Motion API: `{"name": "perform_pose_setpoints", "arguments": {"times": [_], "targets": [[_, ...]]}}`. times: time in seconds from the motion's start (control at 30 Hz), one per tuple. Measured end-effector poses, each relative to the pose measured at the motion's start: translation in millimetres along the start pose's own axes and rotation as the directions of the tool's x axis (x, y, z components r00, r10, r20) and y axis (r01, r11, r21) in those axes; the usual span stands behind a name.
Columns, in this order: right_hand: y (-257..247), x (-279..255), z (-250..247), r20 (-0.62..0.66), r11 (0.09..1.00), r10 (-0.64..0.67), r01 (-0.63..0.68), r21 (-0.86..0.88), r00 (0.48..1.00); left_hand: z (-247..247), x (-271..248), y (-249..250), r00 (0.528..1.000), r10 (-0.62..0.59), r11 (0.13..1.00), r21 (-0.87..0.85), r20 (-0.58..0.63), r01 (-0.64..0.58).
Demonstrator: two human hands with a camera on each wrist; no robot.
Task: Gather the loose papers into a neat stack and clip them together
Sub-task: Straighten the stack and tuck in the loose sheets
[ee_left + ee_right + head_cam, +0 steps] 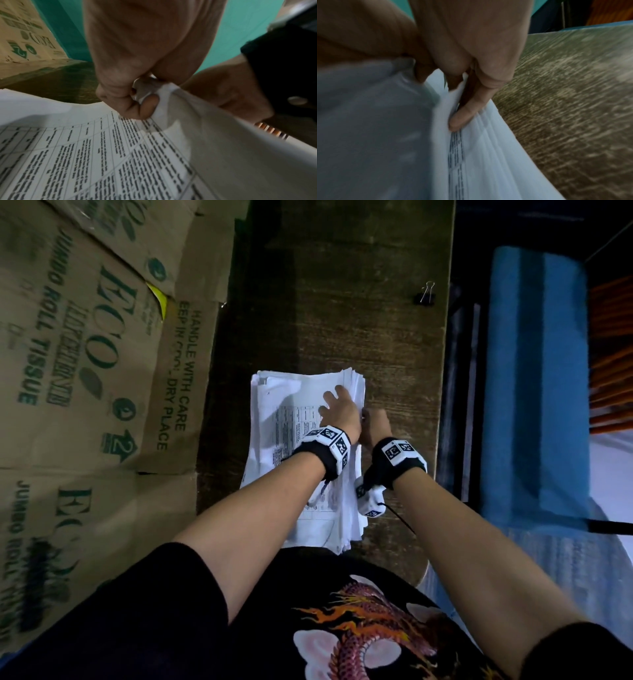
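A thick, uneven stack of white printed papers (291,405) lies on the dark wooden table (342,302) just in front of me. My left hand (339,409) is at the stack's right edge; in the left wrist view its thumb and fingers (137,102) pinch the raised edge of the top sheets (85,148). Beside it, my right hand (375,422) is at the same edge, with a finger (464,108) tucked between the sheets (488,148). A black binder clip (426,293) lies by itself near the table's far right edge.
Printed cardboard boxes (85,354) stand against the table's left side. The table's right edge drops off beside a blue padded seat (534,371), with orange rods (613,354) beyond it. Bare wood lies between the stack and the clip.
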State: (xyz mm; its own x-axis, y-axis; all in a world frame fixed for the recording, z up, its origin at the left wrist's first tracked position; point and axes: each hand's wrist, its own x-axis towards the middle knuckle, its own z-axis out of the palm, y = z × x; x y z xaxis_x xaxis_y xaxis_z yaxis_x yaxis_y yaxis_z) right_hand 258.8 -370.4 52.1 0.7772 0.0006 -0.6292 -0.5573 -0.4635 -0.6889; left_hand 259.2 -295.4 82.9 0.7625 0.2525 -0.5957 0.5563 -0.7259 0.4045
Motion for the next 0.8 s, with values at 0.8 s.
{"name": "perform_pose_setpoints", "arguments": {"times": [0.8], "targets": [[28, -19, 3, 0.052, 0.861, -0.169, 0.122, 0.494, 0.984, -70, -13, -178, 0.992, -0.091, 0.845, -0.534, -0.088, 0.03]]}}
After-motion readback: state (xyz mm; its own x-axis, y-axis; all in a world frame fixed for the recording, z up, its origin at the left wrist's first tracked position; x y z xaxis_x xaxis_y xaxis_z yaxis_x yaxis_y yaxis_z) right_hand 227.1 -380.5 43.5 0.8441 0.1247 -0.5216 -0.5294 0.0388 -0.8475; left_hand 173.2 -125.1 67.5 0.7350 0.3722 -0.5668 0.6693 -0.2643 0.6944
